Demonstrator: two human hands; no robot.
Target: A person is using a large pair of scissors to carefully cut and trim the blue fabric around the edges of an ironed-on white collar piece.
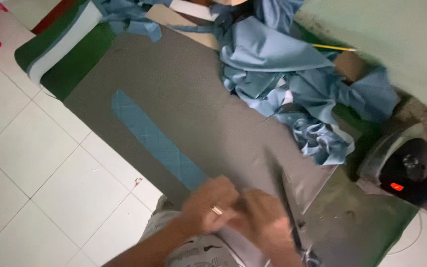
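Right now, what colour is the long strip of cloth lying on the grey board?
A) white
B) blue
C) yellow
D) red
B: the long strip of cloth lying flat on the grey board is blue, like the heap of blue scraps piled at the board's far end.

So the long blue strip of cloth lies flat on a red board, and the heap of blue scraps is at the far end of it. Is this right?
Not quite: the board is grey, not red, as the head view shows. The long blue strip does lie flat on it, and the heap of blue scraps is at its far end. The left hand and right hand work at the near end.
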